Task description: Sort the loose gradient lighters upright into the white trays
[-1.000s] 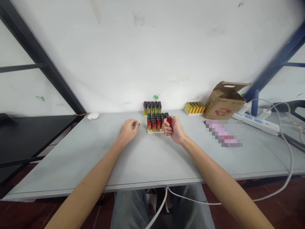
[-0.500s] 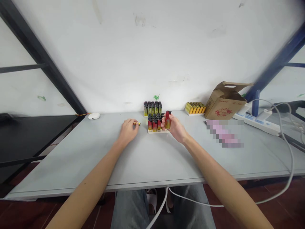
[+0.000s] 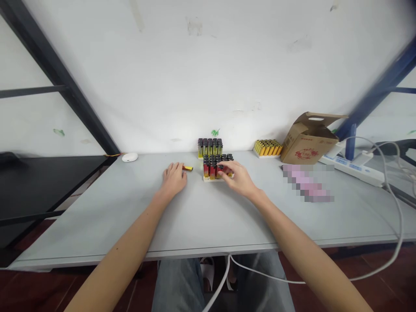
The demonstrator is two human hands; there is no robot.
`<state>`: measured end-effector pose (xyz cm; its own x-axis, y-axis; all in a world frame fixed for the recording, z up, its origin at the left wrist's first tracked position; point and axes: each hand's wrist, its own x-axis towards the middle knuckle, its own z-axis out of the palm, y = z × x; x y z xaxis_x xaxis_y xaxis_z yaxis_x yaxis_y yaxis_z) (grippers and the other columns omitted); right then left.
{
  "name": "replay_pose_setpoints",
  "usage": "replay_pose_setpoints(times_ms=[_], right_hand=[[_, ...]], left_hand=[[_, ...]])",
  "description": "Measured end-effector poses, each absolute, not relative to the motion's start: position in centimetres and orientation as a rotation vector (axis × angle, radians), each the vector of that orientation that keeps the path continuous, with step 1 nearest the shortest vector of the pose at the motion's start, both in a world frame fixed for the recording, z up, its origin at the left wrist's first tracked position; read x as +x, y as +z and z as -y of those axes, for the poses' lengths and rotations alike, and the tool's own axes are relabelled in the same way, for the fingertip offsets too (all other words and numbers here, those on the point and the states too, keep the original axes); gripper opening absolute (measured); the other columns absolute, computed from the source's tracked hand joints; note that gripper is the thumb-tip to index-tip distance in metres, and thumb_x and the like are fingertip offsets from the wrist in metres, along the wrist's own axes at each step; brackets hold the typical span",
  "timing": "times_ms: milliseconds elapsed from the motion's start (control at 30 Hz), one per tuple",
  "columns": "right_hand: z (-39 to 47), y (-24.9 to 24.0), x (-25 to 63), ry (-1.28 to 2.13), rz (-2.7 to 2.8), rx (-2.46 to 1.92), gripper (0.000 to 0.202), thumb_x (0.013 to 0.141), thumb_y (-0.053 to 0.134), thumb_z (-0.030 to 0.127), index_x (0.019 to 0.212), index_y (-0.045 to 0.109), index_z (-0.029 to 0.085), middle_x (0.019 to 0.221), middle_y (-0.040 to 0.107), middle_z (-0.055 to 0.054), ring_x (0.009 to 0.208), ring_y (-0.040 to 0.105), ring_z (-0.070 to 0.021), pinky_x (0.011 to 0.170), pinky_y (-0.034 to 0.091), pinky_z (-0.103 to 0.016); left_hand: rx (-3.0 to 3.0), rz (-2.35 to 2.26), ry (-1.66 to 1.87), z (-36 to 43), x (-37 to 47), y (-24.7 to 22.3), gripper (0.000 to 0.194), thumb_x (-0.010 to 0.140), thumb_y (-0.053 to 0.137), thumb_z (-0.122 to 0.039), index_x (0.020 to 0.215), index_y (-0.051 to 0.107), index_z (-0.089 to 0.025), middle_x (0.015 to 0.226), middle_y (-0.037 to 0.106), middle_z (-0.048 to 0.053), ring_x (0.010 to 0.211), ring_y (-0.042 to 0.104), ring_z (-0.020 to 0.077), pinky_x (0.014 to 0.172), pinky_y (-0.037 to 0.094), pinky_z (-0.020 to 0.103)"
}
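Observation:
On the left of the tabletop [image 3: 191,208], my left hand [image 3: 174,178] rests with its fingers curled over a lighter [image 3: 189,168], whose yellow end sticks out between thumb and index finger. My right hand [image 3: 239,178] pinches a black-topped lighter [image 3: 220,167] at the front of a pale rack [image 3: 209,179]; my fingers partly hide it. Whether it is seated in the rack I cannot tell. Several red-to-yellow lighters [image 3: 212,171] with black tops stand upright in this rack. Right behind stands a group of yellow-green lighters [image 3: 210,148] with dark tops.
At the wall, a white tray [image 3: 260,155] holds several yellow cylinders [image 3: 268,148]. Beside it stands an open cardboard box [image 3: 307,143]. A blurred pink item [image 3: 305,182], a power strip [image 3: 354,167] and a white cable [image 3: 398,225] lie rightward; a white case [image 3: 130,157] sits far left.
My right hand has lowered the lighter from above the rack's right side to its front, moving slightly left. More of the yellow lighter now shows at my left hand.

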<state>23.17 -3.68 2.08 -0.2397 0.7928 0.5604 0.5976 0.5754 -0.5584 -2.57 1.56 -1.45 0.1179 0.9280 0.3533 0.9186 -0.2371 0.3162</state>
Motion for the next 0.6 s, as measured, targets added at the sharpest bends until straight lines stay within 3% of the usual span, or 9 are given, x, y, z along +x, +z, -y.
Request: replay_pose_setpoints(times_ms=[267, 433, 600], right_hand=[[3.51, 1.95, 23.40, 0.303, 1.948, -1.208, 0.026, 0.085, 0.058, 0.026, 0.110, 0.063, 0.026, 0.081, 0.066, -0.002, 0.072, 0.056, -0.0187, 0.070, 0.042, -0.034], [3.45, 1.81, 23.42, 0.229, 1.925, -1.193, 0.025, 0.082, 0.060, 0.024, 0.107, 0.062, 0.025, 0.093, 0.066, -0.003, 0.072, 0.057, -0.0174, 0.072, 0.046, -0.033], [3.49, 1.68, 23.21, 0.112, 1.925, -1.172, 0.026, 0.083, 0.059, 0.021, 0.109, 0.064, 0.025, 0.111, 0.060, -0.005, 0.080, 0.059, -0.0174, 0.073, 0.050, -0.033]], left_hand=[[2.276, -2.020, 0.746, -1.85, -3.10, -1.05, 0.042, 0.085, 0.049, -0.025, 0.126, 0.055, -0.017, 0.126, 0.053, 0.018, 0.124, 0.046, 0.0353, 0.103, 0.037, 0.049], [2.201, -2.151, 0.679, -1.87, -3.18, -1.07, 0.037, 0.088, 0.048, -0.034, 0.116, 0.061, -0.014, 0.132, 0.045, 0.022, 0.134, 0.035, 0.0373, 0.105, 0.036, 0.052], [2.249, -2.130, 0.658, -1.67, -3.12, -0.71, 0.030, 0.090, 0.045, -0.031, 0.109, 0.064, -0.018, 0.127, 0.050, 0.018, 0.131, 0.039, 0.0329, 0.105, 0.037, 0.048]])
